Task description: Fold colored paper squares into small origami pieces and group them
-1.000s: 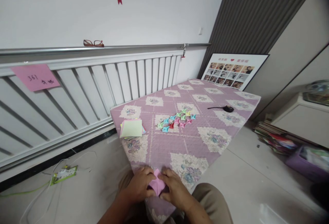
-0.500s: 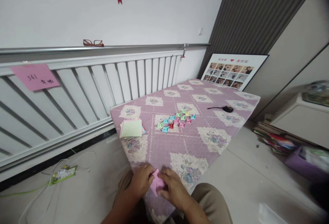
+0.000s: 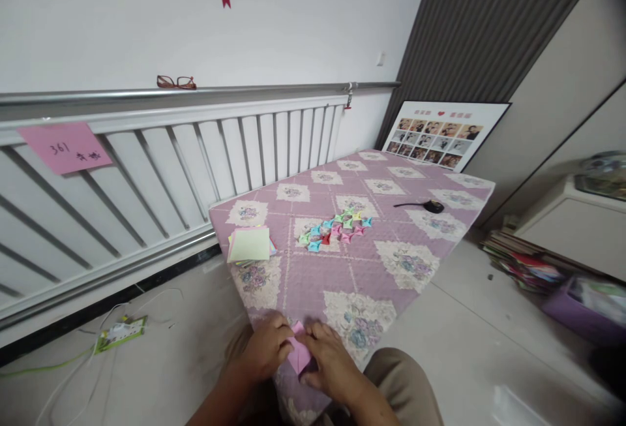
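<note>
A partly folded piece of pink paper (image 3: 299, 355) lies at the near end of the cloth-covered table (image 3: 323, 289), between my two hands. My left hand (image 3: 270, 346) grips its left edge, fingers curled in. On the other side, my right hand (image 3: 330, 357) presses its fingers on the upper right of the paper, with the thumb lower down by the right edge. Farther up the table sits a cluster of small folded paper pieces (image 3: 336, 230) in blue, green, pink, yellow and red. To their left is a stack of coloured paper sheets (image 3: 249, 244), pale green on top.
A black round object with a strap (image 3: 433, 207) rests at the table's right side. Behind the table's left edge runs a white radiator (image 3: 264, 145), glasses (image 3: 176, 82) on the pipe above. A photo board (image 3: 445, 136) leans at the far end. A power strip (image 3: 121, 333) lies on the floor.
My right hand has shifted slightly, its fingers now lying farther over the paper's upper part. A right-hand flap of the pink paper looks folded inward, leaving it narrower.
</note>
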A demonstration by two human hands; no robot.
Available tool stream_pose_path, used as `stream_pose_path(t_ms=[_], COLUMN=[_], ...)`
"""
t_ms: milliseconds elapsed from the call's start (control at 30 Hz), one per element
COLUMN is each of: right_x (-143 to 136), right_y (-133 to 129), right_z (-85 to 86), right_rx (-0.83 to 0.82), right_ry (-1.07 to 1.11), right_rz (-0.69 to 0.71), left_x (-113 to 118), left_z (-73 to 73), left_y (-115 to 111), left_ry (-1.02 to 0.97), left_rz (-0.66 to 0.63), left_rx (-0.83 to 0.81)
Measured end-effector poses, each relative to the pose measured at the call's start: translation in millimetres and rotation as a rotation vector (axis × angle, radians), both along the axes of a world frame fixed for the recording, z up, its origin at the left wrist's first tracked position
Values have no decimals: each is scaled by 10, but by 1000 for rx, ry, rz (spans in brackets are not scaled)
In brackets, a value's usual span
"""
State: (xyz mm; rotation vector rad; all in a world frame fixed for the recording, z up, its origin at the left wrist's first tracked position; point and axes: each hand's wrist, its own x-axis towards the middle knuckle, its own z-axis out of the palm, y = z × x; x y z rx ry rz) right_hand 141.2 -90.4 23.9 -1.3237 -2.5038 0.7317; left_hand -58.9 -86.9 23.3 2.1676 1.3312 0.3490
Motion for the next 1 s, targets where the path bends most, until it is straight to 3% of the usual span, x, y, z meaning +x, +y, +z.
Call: stream_pose_path(t_ms=[133,267,533,767,1000], right_x=[7,5,20,-34,-73], right_y=[23,17,-4,-76,-59], right_z=[-9,12,0,-63,-27], right_rx=[3,23,48,104,119], right_ry=[-10,4,-1,16,14], right_rz=[3,-6,32,-65,-121], left_x=[-91,-85,-43,-78,-15], left_z=[51,88,-9,19,-42], left_y=[-24,-13,-5,-36,-79], left_ry=[18,135,178,59,152], left_rz=[-131,-164,-129,-139,-70], left_rx=[-10,3,72,78,143])
